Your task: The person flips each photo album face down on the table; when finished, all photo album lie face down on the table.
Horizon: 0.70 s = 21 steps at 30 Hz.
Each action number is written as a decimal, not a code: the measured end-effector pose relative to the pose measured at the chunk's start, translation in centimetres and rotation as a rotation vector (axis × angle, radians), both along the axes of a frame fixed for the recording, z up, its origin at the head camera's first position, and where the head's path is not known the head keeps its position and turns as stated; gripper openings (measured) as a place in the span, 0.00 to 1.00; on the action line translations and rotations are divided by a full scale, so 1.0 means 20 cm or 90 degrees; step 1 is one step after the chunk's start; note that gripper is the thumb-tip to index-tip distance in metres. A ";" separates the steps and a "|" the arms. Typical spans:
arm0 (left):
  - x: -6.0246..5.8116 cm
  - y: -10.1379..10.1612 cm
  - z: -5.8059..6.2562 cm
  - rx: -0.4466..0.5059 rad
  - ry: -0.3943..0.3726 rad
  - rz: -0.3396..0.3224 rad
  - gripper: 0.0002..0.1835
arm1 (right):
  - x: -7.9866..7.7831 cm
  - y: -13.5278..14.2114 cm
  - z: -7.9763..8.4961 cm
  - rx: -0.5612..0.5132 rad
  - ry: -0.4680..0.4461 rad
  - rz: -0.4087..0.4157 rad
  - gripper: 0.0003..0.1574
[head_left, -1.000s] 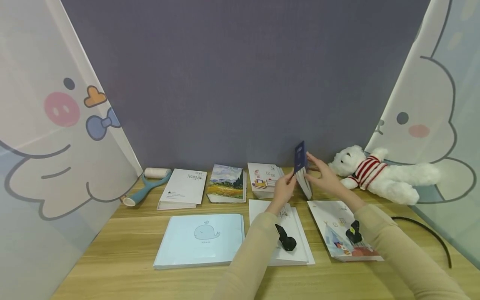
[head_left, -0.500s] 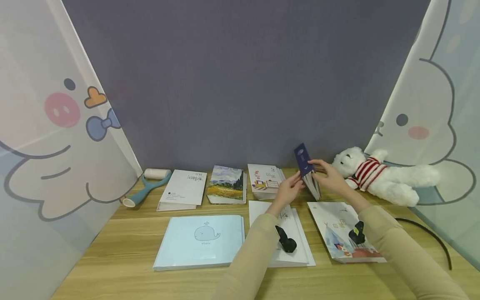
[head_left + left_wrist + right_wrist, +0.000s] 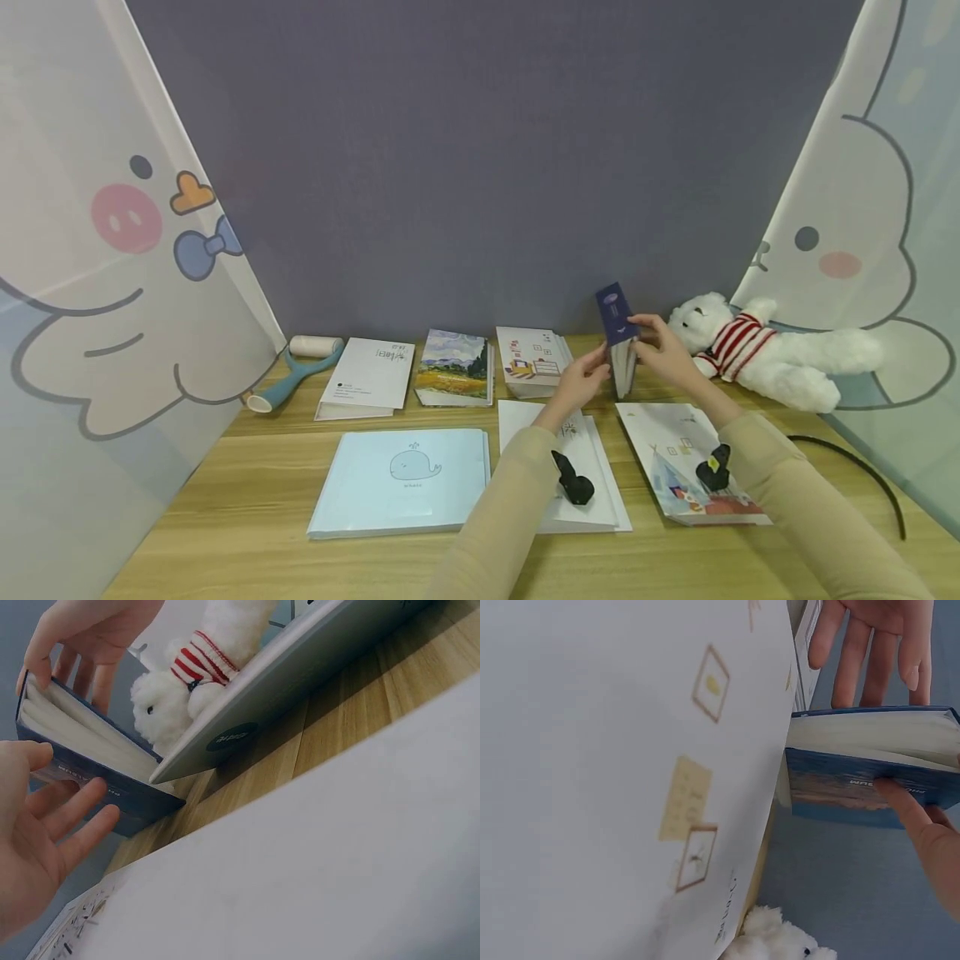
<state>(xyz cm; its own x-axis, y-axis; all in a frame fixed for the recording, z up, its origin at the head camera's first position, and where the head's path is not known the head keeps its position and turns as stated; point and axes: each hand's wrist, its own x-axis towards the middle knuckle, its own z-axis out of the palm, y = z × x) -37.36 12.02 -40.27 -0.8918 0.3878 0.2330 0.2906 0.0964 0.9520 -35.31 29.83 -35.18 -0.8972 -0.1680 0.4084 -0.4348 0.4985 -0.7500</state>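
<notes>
A dark blue photo album (image 3: 615, 315) stands on end at the back of the table, its spine label and page edges facing the head view. My right hand (image 3: 663, 354) pinches it by the upper right side, with the index finger (image 3: 904, 802) flat on the cover in the right wrist view. On the other side, my left hand (image 3: 577, 387) is close against the album, fingers fairly straight along the cover (image 3: 112, 795) in the left wrist view. Pages show between the slightly parted covers.
Several albums lie flat around: one with a landscape painting (image 3: 453, 367), a pale blue whale one (image 3: 397, 483) and one with a tent picture (image 3: 667, 467). A white plush bear (image 3: 795, 358) lies at right; a blue-handled lint roller (image 3: 300, 375) sits at left.
The album has shifted slightly right and turned, so more of its spine faces the head view; it now stands straighter. Both hands moved a little right with it.
</notes>
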 end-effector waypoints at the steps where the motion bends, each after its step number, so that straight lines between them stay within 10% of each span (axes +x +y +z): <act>1: 0.00 0.00 0.00 -0.003 -0.004 -0.003 0.24 | 0.00 0.00 0.00 -0.005 -0.006 0.002 0.26; 10: 0.02 -0.01 0.01 -0.077 -0.017 -0.025 0.25 | 0.03 0.03 0.01 0.006 -0.065 0.016 0.30; 21: 0.00 -0.01 -0.01 -0.117 -0.050 -0.134 0.27 | 0.04 0.02 0.02 0.047 -0.105 -0.129 0.44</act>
<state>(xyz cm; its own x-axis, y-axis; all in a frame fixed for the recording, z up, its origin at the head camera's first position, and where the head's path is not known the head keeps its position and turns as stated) -37.28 11.76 -40.50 -0.7999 0.5954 0.0751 0.2484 0.2146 0.9446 -34.54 30.24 -34.75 -0.9690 -0.0016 0.2471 -0.1951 0.6187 -0.7610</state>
